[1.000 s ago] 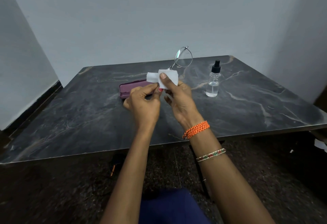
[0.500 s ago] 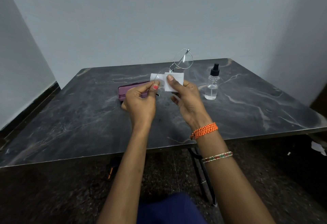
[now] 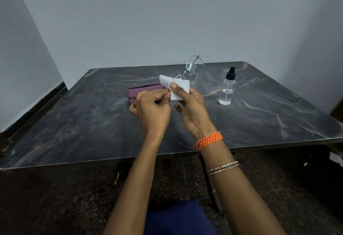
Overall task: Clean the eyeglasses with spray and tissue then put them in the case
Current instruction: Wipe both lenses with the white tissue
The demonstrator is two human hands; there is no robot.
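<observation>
Thin-rimmed eyeglasses [image 3: 193, 65] are held up above the table, one lens sticking out free at the top. The other lens is wrapped in a white tissue [image 3: 178, 88]. My right hand [image 3: 193, 108] pinches the tissue over that lens, thumb on top. My left hand [image 3: 152, 110] grips the frame's near end just left of the tissue. A purple glasses case [image 3: 143, 90] lies shut on the table behind my left hand, partly hidden by it. The clear spray bottle [image 3: 227, 88] with a black nozzle stands upright to the right.
The dark marble table [image 3: 74, 123] has its front edge near my forearms. Grey walls close in behind and on both sides. Dark speckled floor shows below the table edge.
Both hands with the glasses and tissue have shifted slightly; the tissue now covers more of the lower lens, and the free lens has tilted a little to the right.
</observation>
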